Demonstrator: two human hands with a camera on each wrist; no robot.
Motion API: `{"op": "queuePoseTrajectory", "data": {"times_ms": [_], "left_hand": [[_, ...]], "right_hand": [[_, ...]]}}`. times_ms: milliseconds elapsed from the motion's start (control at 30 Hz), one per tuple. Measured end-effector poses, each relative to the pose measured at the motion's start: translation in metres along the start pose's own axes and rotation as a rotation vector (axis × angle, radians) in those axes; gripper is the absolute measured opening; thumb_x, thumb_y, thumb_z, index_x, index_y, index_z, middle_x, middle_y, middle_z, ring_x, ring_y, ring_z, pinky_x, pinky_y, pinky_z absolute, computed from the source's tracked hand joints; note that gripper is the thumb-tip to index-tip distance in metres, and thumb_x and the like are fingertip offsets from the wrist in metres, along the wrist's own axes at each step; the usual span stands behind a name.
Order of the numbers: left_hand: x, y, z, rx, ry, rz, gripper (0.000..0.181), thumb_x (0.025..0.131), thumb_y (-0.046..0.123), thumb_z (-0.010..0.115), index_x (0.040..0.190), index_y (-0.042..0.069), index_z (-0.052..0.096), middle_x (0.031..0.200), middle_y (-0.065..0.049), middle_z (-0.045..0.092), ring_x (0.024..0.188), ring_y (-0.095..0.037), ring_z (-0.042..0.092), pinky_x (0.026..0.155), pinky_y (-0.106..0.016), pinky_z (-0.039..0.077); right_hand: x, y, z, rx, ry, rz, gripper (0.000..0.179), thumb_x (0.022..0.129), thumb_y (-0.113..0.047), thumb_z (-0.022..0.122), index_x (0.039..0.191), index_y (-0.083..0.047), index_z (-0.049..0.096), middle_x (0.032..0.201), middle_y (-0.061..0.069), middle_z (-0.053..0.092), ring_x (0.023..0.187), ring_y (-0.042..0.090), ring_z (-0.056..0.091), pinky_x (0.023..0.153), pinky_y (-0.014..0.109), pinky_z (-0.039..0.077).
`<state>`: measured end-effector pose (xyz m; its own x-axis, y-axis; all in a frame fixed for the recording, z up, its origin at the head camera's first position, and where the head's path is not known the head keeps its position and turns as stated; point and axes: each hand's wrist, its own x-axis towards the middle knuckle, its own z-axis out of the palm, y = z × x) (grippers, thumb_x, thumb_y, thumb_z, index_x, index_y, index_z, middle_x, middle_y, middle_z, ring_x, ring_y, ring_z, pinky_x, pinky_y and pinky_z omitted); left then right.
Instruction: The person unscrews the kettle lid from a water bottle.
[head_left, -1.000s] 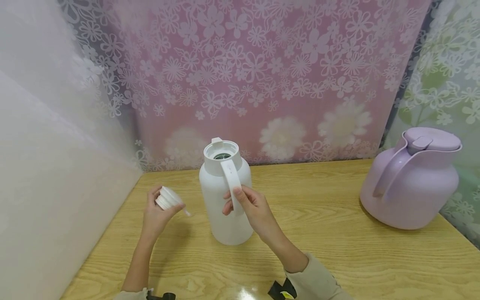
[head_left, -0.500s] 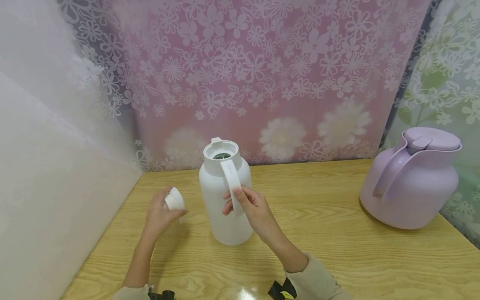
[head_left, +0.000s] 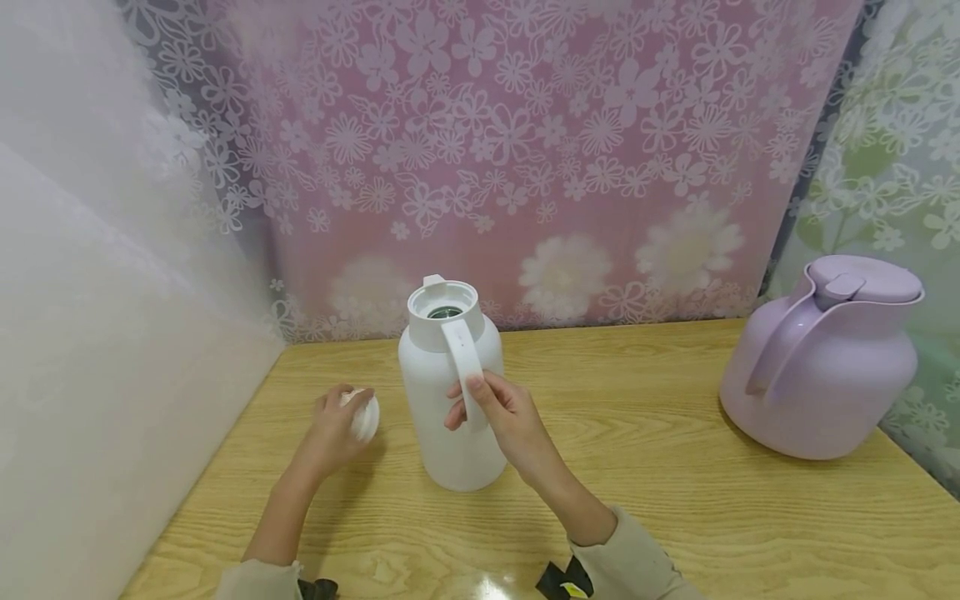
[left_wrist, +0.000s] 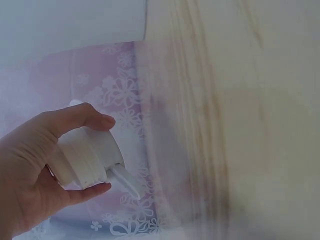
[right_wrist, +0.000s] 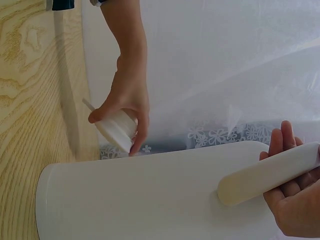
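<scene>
A white thermos jug [head_left: 442, 392] stands upright on the table, its mouth uncovered and a dark interior showing. My right hand [head_left: 506, 417] grips its handle [head_left: 462, 350]; in the right wrist view the fingers curl behind the handle [right_wrist: 265, 175]. To the left of the jug, my left hand [head_left: 333, 429] holds the white round lid [head_left: 366, 418] above the table. In the left wrist view, thumb and fingers pinch the lid [left_wrist: 95, 155] by its sides, and a small lever [left_wrist: 127, 182] sticks out from it.
A lilac thermos jug [head_left: 832, 375] with its lid on stands at the right of the wooden table [head_left: 622, 400]. A pink flowered sheet [head_left: 510, 167] hangs behind the table, and a pale wall [head_left: 112, 333] runs along the left side.
My left hand has turned the lid over and lowered it slightly, shifting a little to the right. My right hand and the white jug have stayed in place.
</scene>
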<state>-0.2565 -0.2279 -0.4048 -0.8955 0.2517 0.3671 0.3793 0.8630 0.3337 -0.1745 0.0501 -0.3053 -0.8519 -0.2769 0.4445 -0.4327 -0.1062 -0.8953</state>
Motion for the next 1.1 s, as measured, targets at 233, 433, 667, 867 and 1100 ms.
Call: {"op": "queuePoseTrajectory", "data": {"times_ms": [233, 433, 667, 867, 1100], "left_hand": [[0.001, -0.001, 0.007, 0.105, -0.107, 0.057, 0.064, 0.064, 0.0, 0.077, 0.124, 0.008, 0.056, 0.126, -0.024, 0.038, 0.116, -0.047, 0.032, 0.068, -0.053, 0.049], [0.001, 0.0, 0.008, 0.154, -0.171, 0.103, 0.069, 0.058, -0.005, 0.081, 0.121, 0.007, 0.057, 0.123, -0.023, 0.039, 0.115, -0.047, 0.033, 0.067, -0.051, 0.05], [0.003, -0.002, 0.012, 0.204, -0.221, 0.127, 0.073, 0.054, -0.006, 0.082, 0.121, 0.007, 0.057, 0.122, -0.023, 0.04, 0.114, -0.046, 0.035, 0.069, -0.053, 0.049], [0.007, -0.006, 0.016, 0.243, -0.239, 0.138, 0.073, 0.053, -0.002, 0.083, 0.121, 0.007, 0.056, 0.122, -0.023, 0.04, 0.114, -0.045, 0.036, 0.071, -0.054, 0.047], [0.01, -0.004, 0.014, 0.274, -0.28, 0.149, 0.068, 0.053, 0.002, 0.086, 0.115, 0.008, 0.059, 0.122, -0.023, 0.041, 0.113, -0.045, 0.038, 0.074, -0.055, 0.046]], "right_hand": [[0.0, 0.0, 0.0, -0.006, 0.001, 0.0, 0.027, 0.1, -0.009, 0.037, 0.096, 0.007, 0.059, 0.076, 0.021, 0.063, 0.075, 0.027, 0.062, 0.082, 0.039, 0.043], [0.0, 0.0, 0.0, -0.012, -0.001, -0.006, 0.027, 0.1, -0.009, 0.037, 0.096, 0.007, 0.059, 0.076, 0.022, 0.063, 0.075, 0.026, 0.062, 0.082, 0.039, 0.043], [0.0, -0.001, 0.0, -0.007, -0.009, -0.016, 0.027, 0.1, -0.008, 0.037, 0.096, 0.007, 0.059, 0.076, 0.022, 0.063, 0.074, 0.026, 0.062, 0.082, 0.04, 0.043], [0.0, -0.001, 0.0, -0.003, -0.006, -0.017, 0.027, 0.1, -0.008, 0.036, 0.096, 0.007, 0.059, 0.075, 0.02, 0.063, 0.074, 0.028, 0.061, 0.081, 0.04, 0.043], [0.0, -0.001, 0.0, 0.0, -0.001, -0.006, 0.027, 0.1, -0.008, 0.037, 0.096, 0.008, 0.059, 0.074, 0.018, 0.063, 0.075, 0.027, 0.061, 0.08, 0.038, 0.044]]}}
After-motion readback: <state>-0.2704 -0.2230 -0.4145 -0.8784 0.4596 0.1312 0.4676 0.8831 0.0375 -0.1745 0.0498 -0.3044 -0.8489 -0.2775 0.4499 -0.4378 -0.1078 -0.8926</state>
